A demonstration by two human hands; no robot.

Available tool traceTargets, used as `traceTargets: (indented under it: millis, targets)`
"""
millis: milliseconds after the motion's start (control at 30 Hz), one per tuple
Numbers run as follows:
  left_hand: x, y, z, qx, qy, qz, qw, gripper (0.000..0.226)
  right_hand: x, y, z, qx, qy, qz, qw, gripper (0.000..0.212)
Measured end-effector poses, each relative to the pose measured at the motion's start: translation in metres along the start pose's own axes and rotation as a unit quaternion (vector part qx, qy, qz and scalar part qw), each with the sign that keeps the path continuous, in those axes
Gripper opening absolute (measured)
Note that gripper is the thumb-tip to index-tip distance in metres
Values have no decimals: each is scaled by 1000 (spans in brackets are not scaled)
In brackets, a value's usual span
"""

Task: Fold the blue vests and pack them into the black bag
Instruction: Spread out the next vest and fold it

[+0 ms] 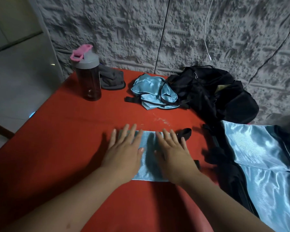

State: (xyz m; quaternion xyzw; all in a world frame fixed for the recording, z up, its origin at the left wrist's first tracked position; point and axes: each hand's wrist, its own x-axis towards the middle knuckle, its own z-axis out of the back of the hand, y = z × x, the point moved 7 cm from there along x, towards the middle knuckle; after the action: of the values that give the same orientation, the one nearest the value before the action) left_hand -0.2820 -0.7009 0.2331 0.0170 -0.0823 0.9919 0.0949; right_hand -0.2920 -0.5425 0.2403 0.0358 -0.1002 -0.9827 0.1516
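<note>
A folded blue vest [149, 158] lies flat on the red table [65, 139] in front of me, a black strap sticking out at its far right corner. My left hand [124, 148] presses flat on its left half with straight fingers. My right hand [172, 151] presses flat on its right half. A crumpled blue vest [151, 88] with black straps lies farther back. The black bag [213, 91] slumps at the back right against the wall. More shiny blue vests [258, 158] with black trim spread out at the right.
A dark bottle [88, 76] with a grey lid and pink cap stands at the back left. Behind it lies a grey cloth [112, 79]. A rough grey wall [174, 30] backs the table, with a white cable [207, 30] hanging down it.
</note>
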Motion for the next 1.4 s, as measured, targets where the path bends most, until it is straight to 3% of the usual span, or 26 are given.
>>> traceTargets:
  millis: [67, 200, 400, 433, 500, 567, 600, 700, 800, 967, 1167, 1400]
  targets:
    - [-3, -9, -13, -10, 23, -41, 999, 77, -3, -4, -17, -25, 27, -22, 999, 66]
    - [-5, 2, -31, -17, 69, 12, 997, 79, -4, -7, -25, -32, 35, -31, 998, 74]
    - [-1, 1, -26, -62, 93, 22, 994, 79, 2, -6, -19, 19, 67, -34, 997, 74]
    - [2, 3, -18, -113, 73, 38, 990, 75, 5, -5, -11, 46, 55, -36, 997, 70]
    - [6, 16, 9, -209, -32, 96, 973, 57, 6, -6, 21, 92, -42, -52, 994, 57]
    - [4, 36, 32, -164, -107, 175, 965, 41, 3, -19, 54, 104, -135, -128, 977, 37]
    - [2, 44, 35, -129, -91, 215, 964, 40, 0, -29, 62, 92, -134, -178, 971, 30]
    - [-5, 55, 21, -100, 26, 288, 952, 49, -7, -52, 54, 41, 16, -258, 965, 46]
    - [-5, 57, 11, -115, 37, 297, 947, 50, -9, -57, 37, 30, 101, -269, 957, 54]
    - [-2, 59, 6, -164, 41, 299, 939, 28, 3, -55, 14, 89, 88, -270, 955, 43]
    - [-6, 53, 15, -214, 10, 292, 932, 32, 8, -53, 15, 124, 38, -266, 955, 23]
    - [-3, 45, 18, -295, -21, 273, 915, 17, 10, -51, 18, 222, 50, -268, 936, 21]
